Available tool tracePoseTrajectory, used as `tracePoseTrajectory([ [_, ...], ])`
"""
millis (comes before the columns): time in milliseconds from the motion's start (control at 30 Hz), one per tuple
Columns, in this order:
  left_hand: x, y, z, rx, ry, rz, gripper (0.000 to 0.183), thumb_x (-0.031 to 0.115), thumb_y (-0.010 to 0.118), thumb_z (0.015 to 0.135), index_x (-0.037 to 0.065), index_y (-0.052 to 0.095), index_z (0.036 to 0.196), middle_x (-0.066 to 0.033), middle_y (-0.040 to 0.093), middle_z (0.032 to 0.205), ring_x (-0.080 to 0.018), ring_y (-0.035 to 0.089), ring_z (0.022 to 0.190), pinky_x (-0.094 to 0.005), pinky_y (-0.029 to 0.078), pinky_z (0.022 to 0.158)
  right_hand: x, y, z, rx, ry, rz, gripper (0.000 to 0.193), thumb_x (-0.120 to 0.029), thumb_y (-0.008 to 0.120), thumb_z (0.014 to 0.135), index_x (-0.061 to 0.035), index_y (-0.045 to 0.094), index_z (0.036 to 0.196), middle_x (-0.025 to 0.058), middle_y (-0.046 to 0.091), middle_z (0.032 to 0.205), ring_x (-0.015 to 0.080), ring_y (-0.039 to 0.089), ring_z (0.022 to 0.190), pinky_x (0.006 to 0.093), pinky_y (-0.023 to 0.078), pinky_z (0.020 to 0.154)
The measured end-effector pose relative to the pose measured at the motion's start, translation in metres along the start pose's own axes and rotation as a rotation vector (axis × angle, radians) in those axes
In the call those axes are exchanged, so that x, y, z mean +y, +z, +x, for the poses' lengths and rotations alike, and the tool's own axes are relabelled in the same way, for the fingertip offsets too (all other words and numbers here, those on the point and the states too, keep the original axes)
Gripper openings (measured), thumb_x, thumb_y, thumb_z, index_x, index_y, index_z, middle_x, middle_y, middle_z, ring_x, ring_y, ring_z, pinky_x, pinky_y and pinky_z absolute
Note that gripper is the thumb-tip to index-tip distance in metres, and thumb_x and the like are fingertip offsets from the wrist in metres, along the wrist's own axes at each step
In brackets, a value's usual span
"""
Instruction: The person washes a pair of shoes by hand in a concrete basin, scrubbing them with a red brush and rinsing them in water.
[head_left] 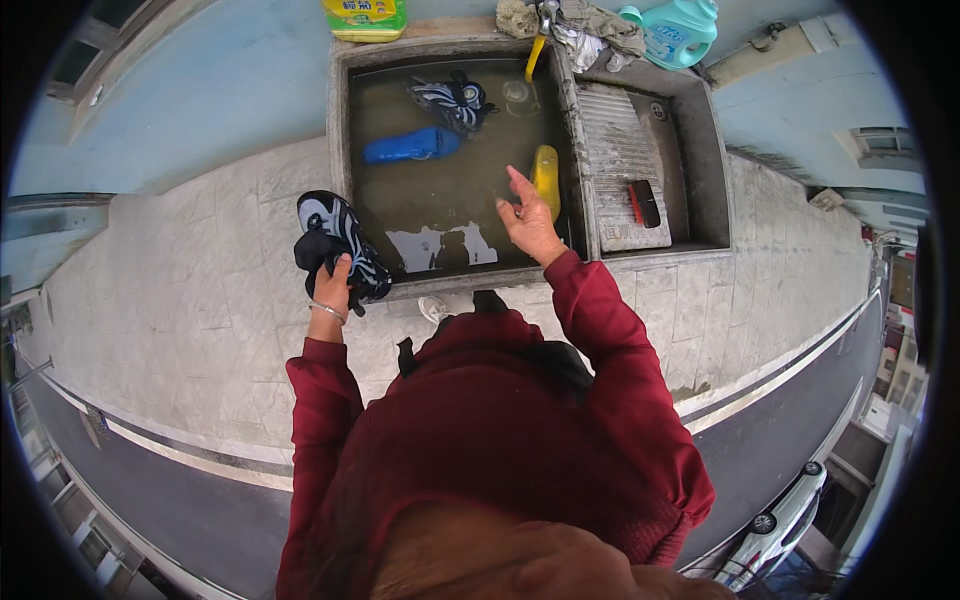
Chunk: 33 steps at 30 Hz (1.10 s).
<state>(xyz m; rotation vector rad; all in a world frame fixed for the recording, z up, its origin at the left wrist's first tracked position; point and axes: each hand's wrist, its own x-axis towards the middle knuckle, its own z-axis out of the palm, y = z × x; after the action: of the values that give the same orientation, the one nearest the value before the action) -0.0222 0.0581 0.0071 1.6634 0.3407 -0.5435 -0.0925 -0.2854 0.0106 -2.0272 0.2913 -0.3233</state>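
Note:
My left hand (334,284) grips a black shoe (345,240) with white stripes, held at the near left corner of the stone sink (340,130). Over the murky water, my right hand (533,224) is open with its fingers apart and nothing in them. Just beyond it floats a yellow insole (545,172). A blue insole (411,146) lies in the water at the left, and another black-and-white striped shoe (452,103) sits partly under water at the back.
Right of the basin is a ribbed washboard slab (622,150) with a red-and-black scrub brush (644,204). A yellow tap (536,58), crumpled rags (600,25), a turquoise detergent bottle (680,32) and a yellow-green package (366,18) are along the back ledge.

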Motion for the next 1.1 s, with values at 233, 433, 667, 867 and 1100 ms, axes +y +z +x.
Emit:
tracePoseTrajectory([
  [233,-0.007,-0.015,0.001,0.049,0.454,0.825,0.046,0.027,0.056,0.081,-0.011,0.048,0.108,-0.0188,0.056,0.103,-0.027,0.052,0.1,-0.0321,0.038,0.088,0.131,-0.173,-0.008,0.317,0.413,-0.95,0.067,-0.026,0.058,0.075,-0.0086,0.029,0.132,0.0204,0.028,0.135,0.0399,0.028,0.123,0.0508,0.031,0.096],
  [433,0.021,-0.001,-0.021,-0.221,0.008,-0.145,0.055,0.032,0.053,0.084,-0.006,0.04,0.122,-0.0181,0.053,0.112,-0.0251,0.049,0.106,-0.0292,0.035,0.094,0.185,-0.208,-0.028,0.118,0.728,-1.102,0.055,-0.038,0.056,0.074,-0.0004,0.044,0.112,0.0245,0.051,0.105,0.0376,0.049,0.102,0.0415,0.042,0.085],
  [667,0.003,0.016,0.006,0.249,-0.264,-0.883,0.099,0.069,0.047,0.072,-0.014,0.023,0.122,-0.0243,0.04,0.118,-0.0301,0.042,0.108,-0.0357,0.031,0.097,0.221,-0.217,-0.018,0.139,0.856,-0.981,0.065,-0.021,0.067,0.059,-0.0002,0.036,0.112,0.0272,0.052,0.105,0.0395,0.049,0.104,0.0399,0.041,0.089],
  [867,0.018,0.025,0.008,0.254,-0.193,-1.117,0.058,0.046,0.048,0.083,-0.009,0.048,0.103,-0.0185,0.058,0.095,-0.0313,0.056,0.09,-0.0398,0.044,0.084,0.238,-0.215,0.007,0.239,0.779,-0.926,0.063,-0.04,0.06,0.07,0.0082,0.033,0.102,0.0318,0.054,0.097,0.0407,0.056,0.092,0.0428,0.046,0.08],
  [1100,-0.017,0.034,0.004,0.244,-0.087,-1.1,0.024,-0.006,0.041,0.074,-0.004,0.051,0.095,-0.0144,0.059,0.089,-0.0292,0.06,0.084,-0.0377,0.05,0.071,0.2,-0.211,0.023,0.586,0.434,-0.746,0.059,-0.043,0.053,0.077,0.0061,0.04,0.107,0.0271,0.059,0.093,0.0401,0.057,0.087,0.0418,0.047,0.075],
])
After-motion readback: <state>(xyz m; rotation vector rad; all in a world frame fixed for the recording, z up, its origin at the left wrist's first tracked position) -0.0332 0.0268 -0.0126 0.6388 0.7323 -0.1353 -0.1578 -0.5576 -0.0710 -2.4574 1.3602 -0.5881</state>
